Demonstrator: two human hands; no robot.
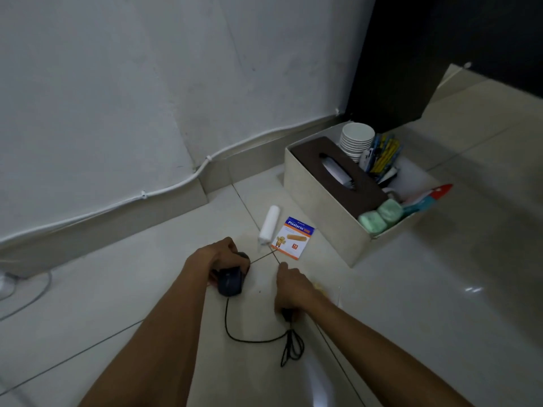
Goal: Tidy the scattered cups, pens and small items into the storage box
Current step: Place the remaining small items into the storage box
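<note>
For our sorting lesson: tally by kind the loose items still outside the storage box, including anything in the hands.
Wired mouse: 1
White roll: 1
Plaster packet: 1
Total: 3
A yellowish thing behind the right hand is too hidden to count.

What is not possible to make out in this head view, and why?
Head view:
Front of the mouse: covered by the left hand.
End of the cable: hidden in the right hand grip.
Yellowish thing beside the right hand: blurred, half covered.
Small print on the plaster packet: too small.
White object at left: cut by the frame edge.
</note>
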